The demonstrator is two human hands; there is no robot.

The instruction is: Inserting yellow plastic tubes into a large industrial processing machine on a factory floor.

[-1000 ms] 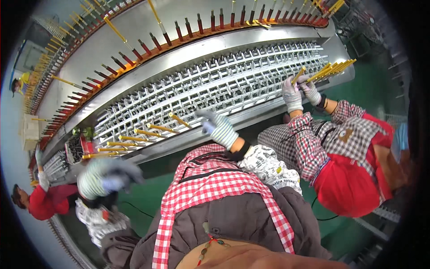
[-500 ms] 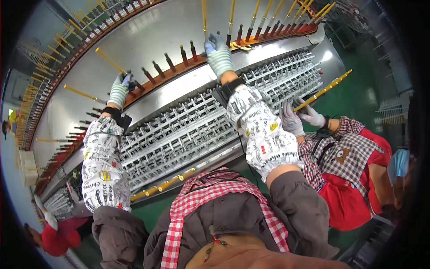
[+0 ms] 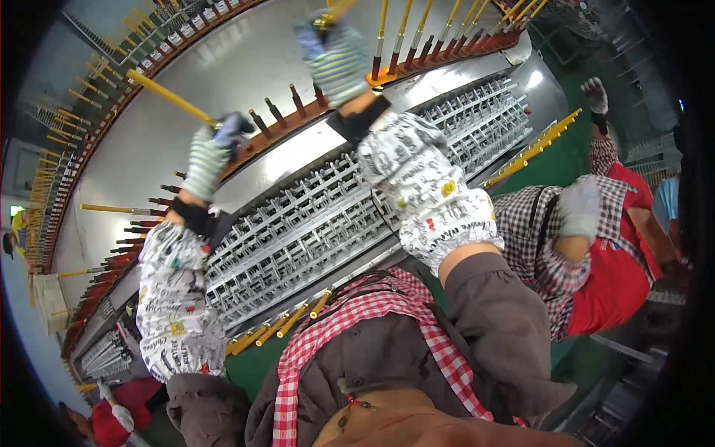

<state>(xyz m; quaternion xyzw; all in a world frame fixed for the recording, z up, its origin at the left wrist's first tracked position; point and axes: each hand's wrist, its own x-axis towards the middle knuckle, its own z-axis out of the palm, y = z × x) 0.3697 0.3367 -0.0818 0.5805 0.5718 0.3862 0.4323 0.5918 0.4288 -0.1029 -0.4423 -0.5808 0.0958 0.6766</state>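
My left hand (image 3: 208, 156), in a striped glove with bluish fingers, is closed around the lower end of a slim yellow tube (image 3: 167, 95), which slants up to the left. Below it runs a curved brown rail (image 3: 257, 149) carrying dark upright posts (image 3: 275, 112). My right hand (image 3: 333, 63), gloved alike and blurred by motion, is raised beyond the rail. Its fingers are closed on another yellow tube (image 3: 341, 9), seen nearly end-on and cut off by the upper edge. More yellow tubes (image 3: 402, 33) stand on posts to its right.
Silver racks (image 3: 298, 238) with rows of small brackets lie between me and the rail. Loose yellow tubes rest at their near left (image 3: 275, 326) and right (image 3: 536, 147) ends. A co-worker (image 3: 596, 261) is close on my right; another person (image 3: 112, 417) is at lower left.
My right hand has moved up and left, lifting its tube off the rail. My left hand has shifted slightly right, its tube raised. The co-worker's hands have left the yellow tubes on the right.
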